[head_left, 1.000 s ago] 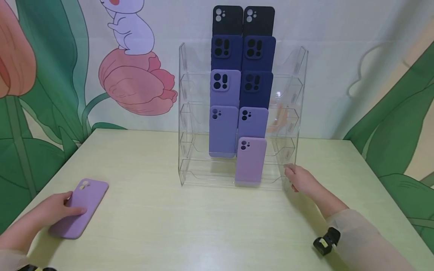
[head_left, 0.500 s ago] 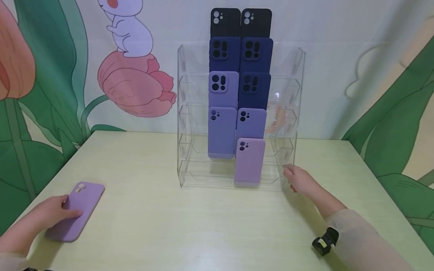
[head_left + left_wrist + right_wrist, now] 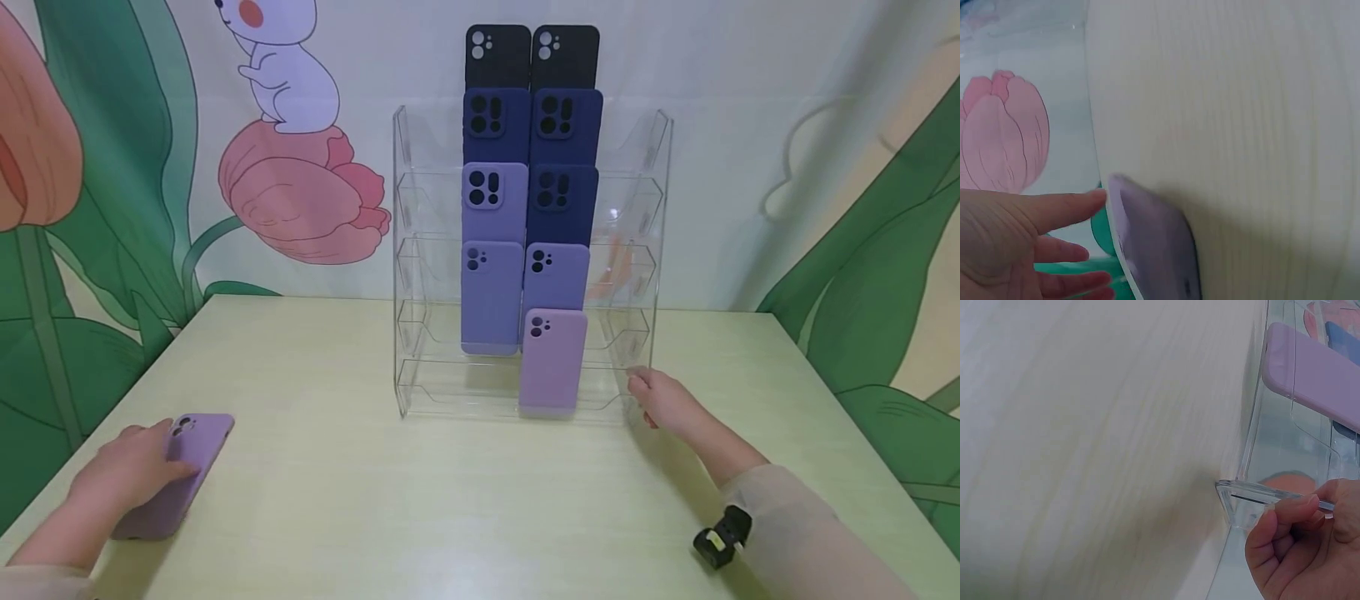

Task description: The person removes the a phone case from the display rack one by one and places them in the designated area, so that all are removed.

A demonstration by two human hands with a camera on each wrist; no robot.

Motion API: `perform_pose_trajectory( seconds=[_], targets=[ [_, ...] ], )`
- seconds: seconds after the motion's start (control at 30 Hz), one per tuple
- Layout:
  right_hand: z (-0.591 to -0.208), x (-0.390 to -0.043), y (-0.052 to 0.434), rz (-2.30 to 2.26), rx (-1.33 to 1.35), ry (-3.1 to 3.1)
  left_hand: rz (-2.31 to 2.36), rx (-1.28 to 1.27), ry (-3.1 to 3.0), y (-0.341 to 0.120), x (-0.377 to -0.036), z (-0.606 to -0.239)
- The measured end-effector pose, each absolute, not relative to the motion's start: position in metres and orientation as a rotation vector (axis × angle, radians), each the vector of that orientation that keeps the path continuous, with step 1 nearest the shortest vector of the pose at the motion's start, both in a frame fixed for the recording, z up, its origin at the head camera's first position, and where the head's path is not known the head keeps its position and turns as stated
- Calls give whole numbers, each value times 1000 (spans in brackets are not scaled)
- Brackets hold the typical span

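A lilac phone case (image 3: pixel 197 454) lies at the table's front left. My left hand (image 3: pixel 123 479) covers its left side, thumb on top, and in the left wrist view the fingers (image 3: pixel 1054 209) touch the raised edge of the case (image 3: pixel 1160 250). A clear acrylic tiered rack (image 3: pixel 408 208) stands mid-table and holds black, navy, periwinkle and lilac cases in two columns. The lowest one is a lilac case (image 3: pixel 552 358). My right hand (image 3: pixel 660 400) pinches the rack's right side panel at its bottom front corner. In the right wrist view its curled fingers (image 3: pixel 1297 544) hold the clear panel (image 3: pixel 1254 487).
The pale wooden table (image 3: pixel 450 500) ends at a wall with a flower-and-leaf mural (image 3: pixel 300 192) just behind the rack. A small black wrist device (image 3: pixel 722 537) sits on my right forearm. The rack's left and right columns hold no cases.
My left hand has slid further over the lilac case, which now shows narrower, with its left edge lifted. My right hand has stayed on the rack's corner.
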State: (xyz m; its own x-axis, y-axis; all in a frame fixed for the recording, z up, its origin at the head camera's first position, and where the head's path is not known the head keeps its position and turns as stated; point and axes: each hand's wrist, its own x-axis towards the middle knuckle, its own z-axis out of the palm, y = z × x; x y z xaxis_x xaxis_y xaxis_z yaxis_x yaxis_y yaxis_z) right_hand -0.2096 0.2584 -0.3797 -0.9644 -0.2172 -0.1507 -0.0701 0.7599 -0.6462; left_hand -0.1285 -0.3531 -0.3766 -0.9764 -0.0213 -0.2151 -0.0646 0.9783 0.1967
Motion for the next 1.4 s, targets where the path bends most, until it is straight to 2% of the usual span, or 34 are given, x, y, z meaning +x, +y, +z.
perform_pose_trajectory(
  seconds=[0.37, 0.63, 1.4],
  targets=[
    [-380, -210, 259, -992, -246, 2751, 728, 269, 3084, -262, -134, -367],
    [-379, -209, 259, -991, -244, 2753, 1084, 404, 3034, -205, -144, -364],
    [-377, -208, 258, -999, -225, 2742, 1721, 507, 2529, -120, -174, -377]
  ],
)
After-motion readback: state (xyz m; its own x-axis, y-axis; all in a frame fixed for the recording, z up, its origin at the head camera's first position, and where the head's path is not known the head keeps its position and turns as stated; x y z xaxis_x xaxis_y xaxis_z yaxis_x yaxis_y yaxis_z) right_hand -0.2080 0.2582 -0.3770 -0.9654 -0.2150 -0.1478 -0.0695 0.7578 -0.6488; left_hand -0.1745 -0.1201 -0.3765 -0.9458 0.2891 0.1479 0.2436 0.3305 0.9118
